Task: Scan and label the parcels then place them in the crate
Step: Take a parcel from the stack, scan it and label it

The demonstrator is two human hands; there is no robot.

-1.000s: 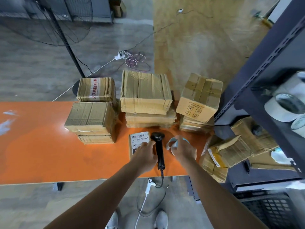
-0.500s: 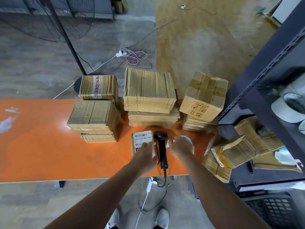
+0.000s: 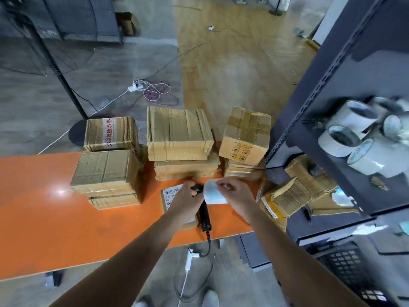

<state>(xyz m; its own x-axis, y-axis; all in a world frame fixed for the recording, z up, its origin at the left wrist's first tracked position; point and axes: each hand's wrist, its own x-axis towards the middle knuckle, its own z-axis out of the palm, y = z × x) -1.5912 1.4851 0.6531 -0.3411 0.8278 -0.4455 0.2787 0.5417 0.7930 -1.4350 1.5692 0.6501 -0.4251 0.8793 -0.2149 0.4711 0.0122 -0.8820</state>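
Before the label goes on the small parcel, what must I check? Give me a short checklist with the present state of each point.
1. Label held: the right hand pinches the white label: ok.
2. Parcel placed: the small parcel lies flat on the orange table: ok.
3. Parcel top free: the left hand covers much of it: not ok.
4. Label backing removed: cannot tell.
5. Scanner let go: the barcode scanner lies on the table, its head at the left hand's fingers: cannot tell.
6. Crate ready: the black crate, low at the right, shows only in part: cannot tell.
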